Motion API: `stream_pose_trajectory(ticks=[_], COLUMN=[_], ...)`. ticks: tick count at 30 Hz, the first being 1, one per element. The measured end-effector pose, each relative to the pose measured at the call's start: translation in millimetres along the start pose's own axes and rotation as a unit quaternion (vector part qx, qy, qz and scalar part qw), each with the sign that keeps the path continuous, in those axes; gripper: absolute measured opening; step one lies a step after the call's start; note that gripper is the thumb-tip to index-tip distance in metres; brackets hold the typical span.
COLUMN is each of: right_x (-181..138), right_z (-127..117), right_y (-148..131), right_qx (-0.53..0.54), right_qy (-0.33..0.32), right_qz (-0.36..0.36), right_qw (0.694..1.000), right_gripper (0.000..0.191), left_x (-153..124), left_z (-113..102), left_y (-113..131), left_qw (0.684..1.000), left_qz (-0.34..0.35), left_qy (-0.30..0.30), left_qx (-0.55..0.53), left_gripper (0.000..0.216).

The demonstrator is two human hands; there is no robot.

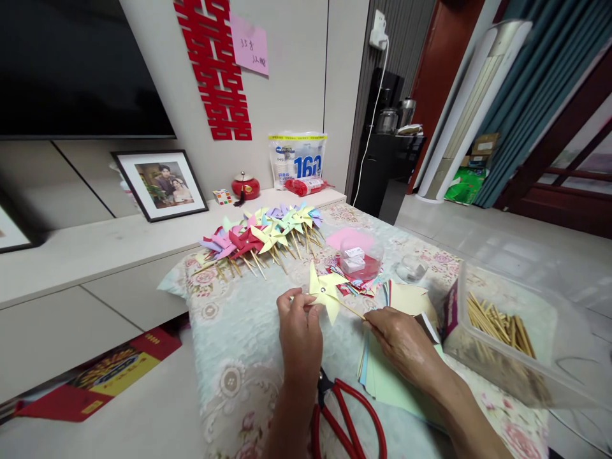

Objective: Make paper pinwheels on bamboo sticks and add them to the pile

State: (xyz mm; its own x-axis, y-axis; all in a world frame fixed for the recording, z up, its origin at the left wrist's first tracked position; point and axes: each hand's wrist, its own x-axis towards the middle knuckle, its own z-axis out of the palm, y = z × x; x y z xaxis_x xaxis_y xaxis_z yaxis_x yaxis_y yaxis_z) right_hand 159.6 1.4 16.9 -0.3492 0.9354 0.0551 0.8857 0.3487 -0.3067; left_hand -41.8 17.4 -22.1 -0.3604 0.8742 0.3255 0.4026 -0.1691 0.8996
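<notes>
Between my hands is a pale yellow paper pinwheel (324,290) with a round pin at its centre. My left hand (300,325) pinches one of its blades on the left side. The thin wooden stick (352,310) runs from the pinwheel to the right, where the fingers of my right hand (399,335) close on its end. Below my hands lie red-handled scissors (347,421), their blades partly hidden by my left wrist. Under my right forearm rests a stack of coloured paper sheets (389,376), the top one pale green.
Finished pinwheels (268,236) in several colours lie at the table's far left. A clear round container (362,255) stands over cut paper pieces (354,284). On the right, a clear plastic box (502,357) holds wooden sticks (502,322). A floral tablecloth (229,338) covers the table.
</notes>
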Motion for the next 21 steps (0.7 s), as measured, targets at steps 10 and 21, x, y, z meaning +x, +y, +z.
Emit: stream_pose_trajectory(ticks=[10, 21], right_x=[1, 2], right_z=[2, 4], right_y=[-2, -2], right_qx=[0.016, 0.037], right_qy=[-0.007, -0.006], right_qz=[-0.014, 0.007], right_qw=[1.0, 0.999], right_gripper=[0.032, 0.033], left_x=[0, -3], left_z=[0, 0], left_y=[4, 24], left_qw=[0.999, 0.997], left_qz=[-0.009, -0.017], left_qy=[0.02, 0.065], left_qx=[-0.035, -0.041], left_gripper=[0.007, 0.016])
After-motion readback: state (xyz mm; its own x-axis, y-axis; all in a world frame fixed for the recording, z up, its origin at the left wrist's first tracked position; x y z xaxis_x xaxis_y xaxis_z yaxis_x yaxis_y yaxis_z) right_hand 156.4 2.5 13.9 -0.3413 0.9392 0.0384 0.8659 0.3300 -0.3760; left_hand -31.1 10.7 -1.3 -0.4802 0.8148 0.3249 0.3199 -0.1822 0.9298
